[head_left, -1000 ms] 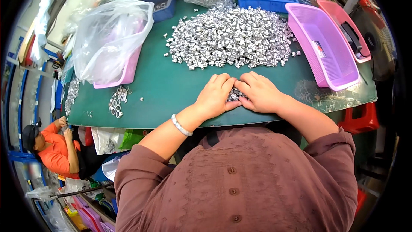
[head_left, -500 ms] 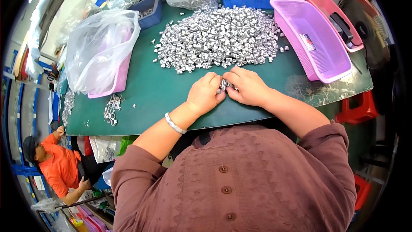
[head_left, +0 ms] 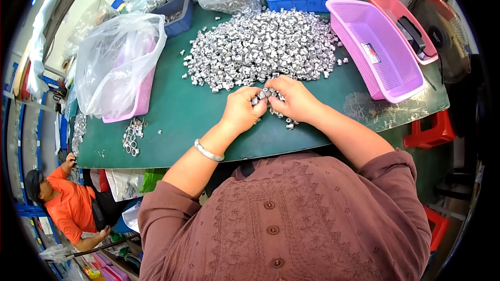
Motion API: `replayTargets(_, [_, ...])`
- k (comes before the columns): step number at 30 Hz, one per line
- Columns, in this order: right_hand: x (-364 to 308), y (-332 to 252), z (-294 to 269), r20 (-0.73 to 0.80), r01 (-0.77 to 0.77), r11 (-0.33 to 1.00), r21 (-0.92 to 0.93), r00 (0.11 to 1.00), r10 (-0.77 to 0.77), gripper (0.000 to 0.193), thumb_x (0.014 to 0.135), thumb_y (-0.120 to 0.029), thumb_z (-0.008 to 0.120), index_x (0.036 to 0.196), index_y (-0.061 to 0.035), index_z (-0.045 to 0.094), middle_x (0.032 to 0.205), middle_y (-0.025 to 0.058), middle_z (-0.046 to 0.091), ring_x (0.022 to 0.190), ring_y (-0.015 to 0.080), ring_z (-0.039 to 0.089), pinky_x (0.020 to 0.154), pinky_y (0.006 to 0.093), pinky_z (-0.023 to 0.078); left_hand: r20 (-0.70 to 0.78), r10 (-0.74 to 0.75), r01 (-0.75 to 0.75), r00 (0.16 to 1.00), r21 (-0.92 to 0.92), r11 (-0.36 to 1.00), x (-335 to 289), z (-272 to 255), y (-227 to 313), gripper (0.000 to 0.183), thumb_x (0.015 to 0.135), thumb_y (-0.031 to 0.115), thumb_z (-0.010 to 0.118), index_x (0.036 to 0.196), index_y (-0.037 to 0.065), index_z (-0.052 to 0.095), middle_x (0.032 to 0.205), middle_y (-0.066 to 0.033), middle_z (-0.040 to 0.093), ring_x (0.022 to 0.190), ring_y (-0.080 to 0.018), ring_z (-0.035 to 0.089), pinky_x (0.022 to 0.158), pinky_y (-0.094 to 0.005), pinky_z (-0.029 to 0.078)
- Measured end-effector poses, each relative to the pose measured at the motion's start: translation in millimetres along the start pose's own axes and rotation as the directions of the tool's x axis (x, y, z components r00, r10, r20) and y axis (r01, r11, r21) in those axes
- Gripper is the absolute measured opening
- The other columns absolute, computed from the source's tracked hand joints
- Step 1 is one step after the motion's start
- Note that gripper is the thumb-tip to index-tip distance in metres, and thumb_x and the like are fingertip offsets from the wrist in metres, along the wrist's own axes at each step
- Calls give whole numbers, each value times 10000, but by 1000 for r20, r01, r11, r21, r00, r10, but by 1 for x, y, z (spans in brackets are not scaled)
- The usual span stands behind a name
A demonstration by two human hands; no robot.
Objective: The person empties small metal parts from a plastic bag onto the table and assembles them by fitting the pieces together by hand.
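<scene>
A wide heap of small silver metal fittings [head_left: 260, 47], short and ring-like, covers the middle of the green table [head_left: 192, 130]. Just in front of it my two hands meet. My left hand [head_left: 242, 109], with a pale bangle [head_left: 208, 151] on its wrist, has its fingers curled around a few of these fittings. Fingers bent, my right hand [head_left: 292, 100] grips more of them against the left. Several fittings [head_left: 264, 94] show between the fingertips, and a few others [head_left: 290, 123] lie under the right palm. The exact number held is hidden.
At the right stand a purple basket [head_left: 383, 60] and a pink basket [head_left: 430, 52]. A blue tray [head_left: 299, 4] is behind the heap. On the left sit a plastic bag over a pink basket [head_left: 141, 101] and loose metal rings [head_left: 131, 140]. A person in orange [head_left: 73, 208] is beyond the table.
Both hands have tilted and parted slightly, so more fittings show between the fingers and below the right palm. The view has shifted a little.
</scene>
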State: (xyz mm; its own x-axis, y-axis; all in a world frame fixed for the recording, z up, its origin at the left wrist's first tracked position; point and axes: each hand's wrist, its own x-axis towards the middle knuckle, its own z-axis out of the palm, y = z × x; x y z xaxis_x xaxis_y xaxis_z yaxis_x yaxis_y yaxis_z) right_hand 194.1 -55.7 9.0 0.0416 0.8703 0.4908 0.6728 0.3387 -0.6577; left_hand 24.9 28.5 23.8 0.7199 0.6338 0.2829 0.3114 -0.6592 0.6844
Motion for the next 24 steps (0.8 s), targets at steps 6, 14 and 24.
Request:
replayTargets(6, [15, -16, -4, 43, -123, 989, 87, 992, 120, 311, 780, -138, 665, 1053, 9, 647, 944, 213, 653, 885, 355, 648, 786, 398, 518, 40, -134, 138, 990, -114, 984, 2, -11, -1, 270, 803, 166, 729, 1013, -1, 699, 890, -117, 708, 769, -174, 663, 713, -299, 519])
replayTargets(14, [40, -38, -9, 218, -387, 902, 190, 913, 345, 315, 836, -108, 651, 1121, 24, 634, 1088, 136, 669, 1027, 204, 626, 912, 322, 476, 125, -306, 330, 944, -294, 897, 7, -35, 5, 237, 866, 137, 694, 1036, -28, 686, 812, -22, 685, 709, -63, 592, 642, -237, 491])
replayTargets(24, [166, -88, 8, 273, -150, 973, 175, 957, 98, 338, 817, -164, 638, 1080, 47, 643, 967, 125, 685, 916, 152, 606, 839, 313, 484, 57, -484, 434, 873, -544, 718, 41, -147, -2, 92, 875, 152, 672, 860, 61, 671, 707, 9, 622, 537, -70, 505, 480, -221, 408])
